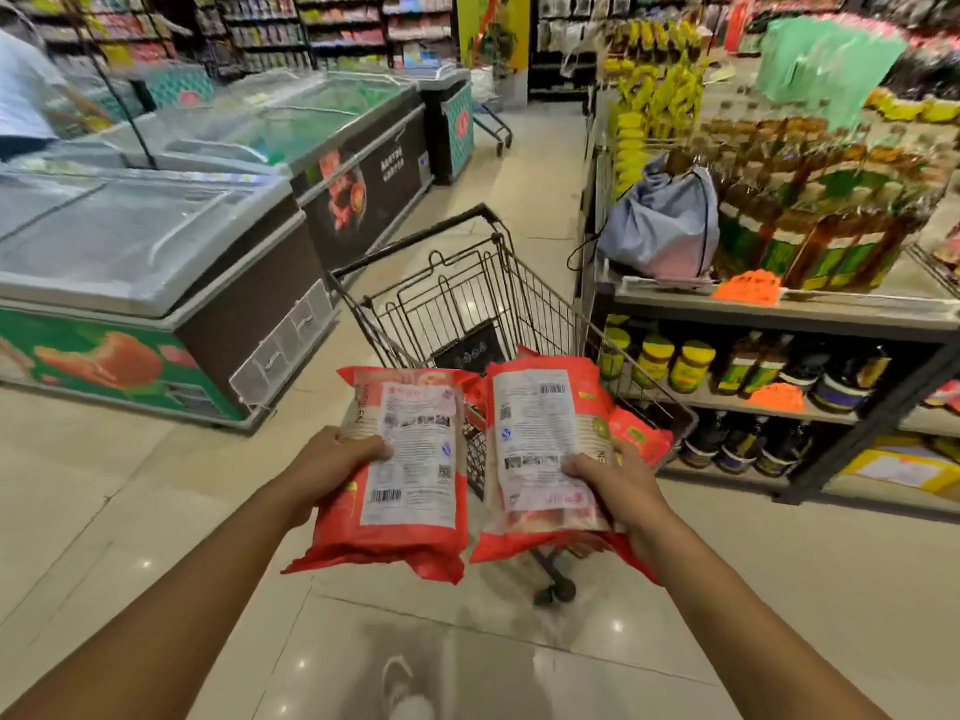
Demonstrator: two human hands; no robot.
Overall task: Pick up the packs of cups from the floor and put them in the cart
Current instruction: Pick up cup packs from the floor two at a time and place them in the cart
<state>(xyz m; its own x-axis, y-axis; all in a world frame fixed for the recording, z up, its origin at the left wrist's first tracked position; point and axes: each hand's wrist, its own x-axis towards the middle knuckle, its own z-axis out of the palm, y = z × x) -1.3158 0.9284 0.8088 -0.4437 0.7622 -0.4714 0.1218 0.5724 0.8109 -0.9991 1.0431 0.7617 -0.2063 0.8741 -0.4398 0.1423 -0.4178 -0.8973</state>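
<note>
Red pack clutched, left grip — second pack, right grip.

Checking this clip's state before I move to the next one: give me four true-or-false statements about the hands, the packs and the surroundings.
1. The left hand grips the left red plastic pack, white label up, and the right hand grips the right red plastic pack. True.
2. Both packs lie on the tiled floor. False: both are held up in front of the metal wire shopping cart.
3. A grey-blue drawstring bag sits on the grey shelf right of the cart. True.
4. The glass-topped chest freezers stand right of the cart. False: they are on its left.
</note>
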